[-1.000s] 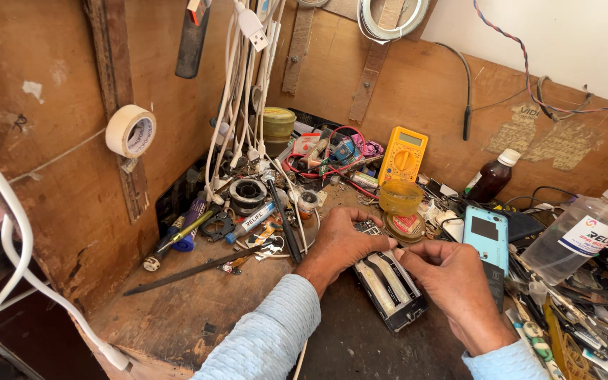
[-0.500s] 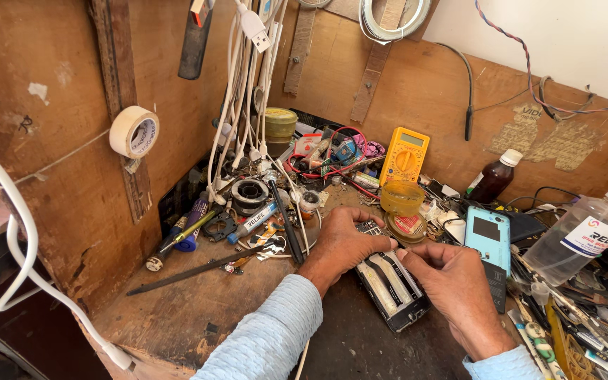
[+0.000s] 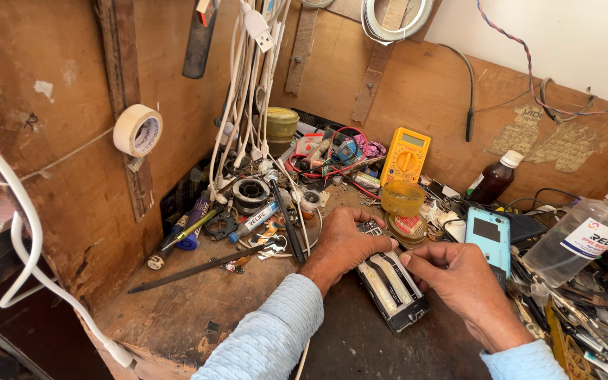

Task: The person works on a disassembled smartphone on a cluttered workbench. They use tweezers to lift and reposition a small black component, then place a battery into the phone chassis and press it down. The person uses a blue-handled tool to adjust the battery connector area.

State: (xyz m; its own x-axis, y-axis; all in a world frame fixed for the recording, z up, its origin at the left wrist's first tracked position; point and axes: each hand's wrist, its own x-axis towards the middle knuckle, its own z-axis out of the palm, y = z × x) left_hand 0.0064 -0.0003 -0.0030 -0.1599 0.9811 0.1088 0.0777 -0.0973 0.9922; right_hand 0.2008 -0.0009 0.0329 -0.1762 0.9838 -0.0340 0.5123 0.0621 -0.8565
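The left hand (image 3: 346, 243) presses flat on the opened phone chassis (image 3: 392, 285) while the right hand (image 3: 459, 281) pinches its edge; light, rigid, fragile inside, so grip the frame edges.

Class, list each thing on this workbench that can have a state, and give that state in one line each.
Phone: back off, insides showing, flat on bench.
Left hand: pressing on the phone's top end.
Right hand: fingertips at the phone's right edge.
Brown bottle: upright, capped.
Spray bottle: tilted, nozzle on.
Tape roll: hanging on the wall.
Blue phone: screen dark.
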